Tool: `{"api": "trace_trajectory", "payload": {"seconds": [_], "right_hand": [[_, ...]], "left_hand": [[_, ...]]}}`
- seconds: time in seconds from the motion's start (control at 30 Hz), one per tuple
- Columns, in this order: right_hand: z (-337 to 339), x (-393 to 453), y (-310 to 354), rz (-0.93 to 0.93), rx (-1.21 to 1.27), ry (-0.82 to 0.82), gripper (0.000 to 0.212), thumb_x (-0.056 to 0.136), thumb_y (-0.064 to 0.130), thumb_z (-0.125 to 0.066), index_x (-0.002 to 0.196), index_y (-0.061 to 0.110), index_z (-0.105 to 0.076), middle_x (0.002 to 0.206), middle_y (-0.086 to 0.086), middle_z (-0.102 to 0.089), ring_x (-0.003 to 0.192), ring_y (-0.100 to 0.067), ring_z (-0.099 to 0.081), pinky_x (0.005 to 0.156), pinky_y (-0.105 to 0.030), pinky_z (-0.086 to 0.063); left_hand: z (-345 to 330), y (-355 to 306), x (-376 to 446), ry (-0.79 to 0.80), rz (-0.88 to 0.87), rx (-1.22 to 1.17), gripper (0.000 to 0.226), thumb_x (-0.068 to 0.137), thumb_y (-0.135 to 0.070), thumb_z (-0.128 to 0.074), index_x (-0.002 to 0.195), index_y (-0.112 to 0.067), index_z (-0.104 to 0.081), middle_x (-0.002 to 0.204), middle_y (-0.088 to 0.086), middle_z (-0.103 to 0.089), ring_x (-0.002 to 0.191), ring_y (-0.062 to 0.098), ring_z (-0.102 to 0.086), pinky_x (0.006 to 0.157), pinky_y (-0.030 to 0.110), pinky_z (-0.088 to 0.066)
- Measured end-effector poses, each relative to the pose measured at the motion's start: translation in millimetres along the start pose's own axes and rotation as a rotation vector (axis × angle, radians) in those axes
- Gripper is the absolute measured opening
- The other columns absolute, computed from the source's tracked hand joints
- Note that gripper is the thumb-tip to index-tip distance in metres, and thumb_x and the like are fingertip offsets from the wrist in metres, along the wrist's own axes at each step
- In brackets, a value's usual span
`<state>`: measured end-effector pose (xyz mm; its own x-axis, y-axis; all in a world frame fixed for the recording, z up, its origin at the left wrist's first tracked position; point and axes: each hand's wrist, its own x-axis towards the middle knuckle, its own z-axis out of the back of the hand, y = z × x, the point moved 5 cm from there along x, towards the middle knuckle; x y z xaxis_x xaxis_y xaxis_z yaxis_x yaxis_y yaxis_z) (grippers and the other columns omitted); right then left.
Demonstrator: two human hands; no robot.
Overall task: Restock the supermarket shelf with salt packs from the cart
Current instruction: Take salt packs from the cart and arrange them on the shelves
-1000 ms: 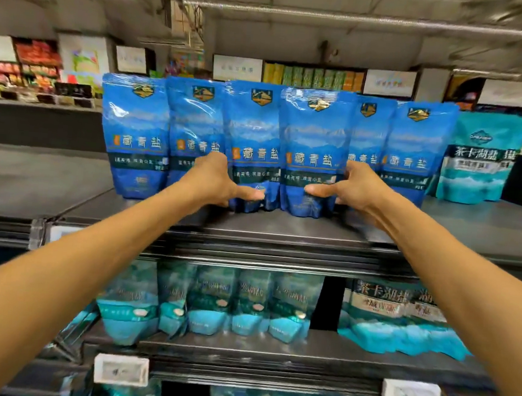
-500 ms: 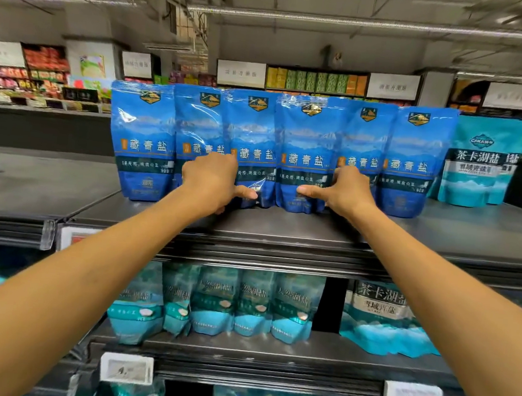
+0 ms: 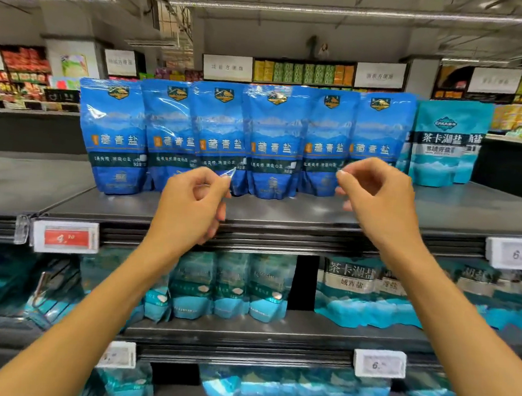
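You face a supermarket aisle under a grey ceiling, with more stocked racks far behind. The dark grey top shelf [image 3: 441, 210] carries six blue salt packs [image 3: 272, 142] in one overlapping row, all upright, long axis vertical, printed fronts toward you. Two teal salt packs [image 3: 441, 144] stand just right of them. Four price tags show on the shelf edges; the red one [image 3: 66, 237] is at left. Your left hand [image 3: 189, 207] and right hand [image 3: 379, 202] hover before the row, fingers loosely curled, holding nothing.
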<state>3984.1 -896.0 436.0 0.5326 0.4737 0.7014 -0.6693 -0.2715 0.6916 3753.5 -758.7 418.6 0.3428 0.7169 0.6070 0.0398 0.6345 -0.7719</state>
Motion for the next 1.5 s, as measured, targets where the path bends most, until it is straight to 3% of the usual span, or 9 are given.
{"api": "trace_trajectory", "payload": {"seconds": [0.17, 0.37, 0.67, 0.9, 1.07, 1.13, 1.33, 1.43, 1.5], "right_hand": [[57, -70, -24, -0.011, 0.196, 0.016, 0.01, 0.091, 0.008, -0.067, 0.081, 0.008, -0.067, 0.07, -0.011, -0.065, 0.053, -0.007, -0.054, 0.054, -0.019, -0.047], [125, -163, -92, -0.194, 0.125, -0.027, 0.008, 0.089, 0.015, -0.067, 0.081, 0.014, -0.067, 0.067, -0.004, -0.064, 0.054, -0.009, -0.056, 0.055, -0.018, -0.046], [229, -327, -164, -0.602, -0.187, -0.466, 0.008, 0.083, 0.016, -0.075, 0.078, 0.021, -0.069, 0.075, -0.006, -0.069, 0.064, -0.009, -0.061, 0.065, -0.019, -0.049], [303, -474, -149, -0.875, -0.388, -0.835, 0.024, 0.084, -0.002, -0.071, 0.067, 0.011, -0.062, 0.058, 0.002, -0.062, 0.055, -0.002, -0.053, 0.057, -0.016, -0.044], [349, -572, -116, -1.005, -0.389, -1.148, 0.024, 0.094, 0.012, -0.062, 0.079, -0.007, -0.061, 0.069, -0.02, -0.062, 0.062, -0.019, -0.056, 0.058, -0.035, -0.046], [365, -610, -108, -1.067, -0.367, -1.256, 0.031, 0.099, 0.021, -0.058, 0.081, -0.004, -0.06, 0.071, -0.017, -0.064, 0.064, -0.019, -0.061, 0.053, -0.03, -0.048], [417, -730, -124, -1.312, -0.426, -1.442, 0.022, 0.101, 0.016, -0.054, 0.093, -0.003, -0.061, 0.069, -0.009, -0.062, 0.048, -0.005, -0.056, 0.038, -0.012, -0.04], [430, -796, -156, -1.48, -0.427, -1.435, 0.023, 0.099, 0.023, -0.056, 0.093, 0.002, -0.061, 0.075, -0.012, -0.063, 0.063, -0.019, -0.06, 0.055, -0.028, -0.052], [427, -838, -180, -1.64, -0.411, -1.366, 0.013, 0.097, 0.019, -0.057, 0.088, 0.01, -0.057, 0.076, -0.013, -0.059, 0.076, -0.027, -0.057, 0.069, -0.042, -0.047]], "left_hand": [[-76, -9, -64, 0.156, 0.025, -0.292, 0.031, 0.099, -0.022, -0.055, 0.072, -0.008, -0.057, 0.048, 0.006, -0.051, 0.031, 0.017, -0.037, 0.035, 0.016, -0.028], [-181, 21, -130, 0.392, 0.17, -0.391, 0.029, 0.099, -0.017, -0.052, 0.072, -0.008, -0.055, 0.047, 0.007, -0.051, 0.031, 0.017, -0.035, 0.035, 0.016, -0.029], [-339, 88, -246, 0.931, 0.462, -0.412, 0.029, 0.101, -0.009, -0.049, 0.072, -0.007, -0.055, 0.043, 0.003, -0.05, 0.029, 0.014, -0.035, 0.035, 0.019, -0.029], [-433, 86, -374, 1.361, 0.516, -0.415, 0.028, 0.1, -0.009, -0.05, 0.073, -0.009, -0.055, 0.046, 0.004, -0.053, 0.031, 0.011, -0.039, 0.033, 0.017, -0.031], [-469, 52, -468, 1.641, 0.5, -0.322, 0.025, 0.102, -0.006, -0.046, 0.078, -0.006, -0.054, 0.047, 0.001, -0.054, 0.03, 0.01, -0.041, 0.031, 0.017, -0.03], [-481, 43, -505, 1.739, 0.499, -0.288, 0.021, 0.102, -0.011, -0.047, 0.087, -0.003, -0.059, 0.051, 0.002, -0.057, 0.033, 0.012, -0.045, 0.032, 0.018, -0.034], [-522, 66, -625, 1.832, 0.644, -0.09, 0.028, 0.1, -0.028, -0.053, 0.082, -0.009, -0.062, 0.051, 0.003, -0.059, 0.034, 0.011, -0.048, 0.031, 0.02, -0.037], [-542, 97, -687, 1.813, 0.702, 0.01, 0.032, 0.099, -0.029, -0.056, 0.075, -0.009, -0.065, 0.052, 0.005, -0.06, 0.031, 0.013, -0.047, 0.03, 0.02, -0.032], [-552, 119, -729, 1.829, 0.686, 0.141, 0.032, 0.098, -0.03, -0.056, 0.073, -0.011, -0.064, 0.053, 0.004, -0.063, 0.031, 0.012, -0.049, 0.03, 0.018, -0.03]]}}
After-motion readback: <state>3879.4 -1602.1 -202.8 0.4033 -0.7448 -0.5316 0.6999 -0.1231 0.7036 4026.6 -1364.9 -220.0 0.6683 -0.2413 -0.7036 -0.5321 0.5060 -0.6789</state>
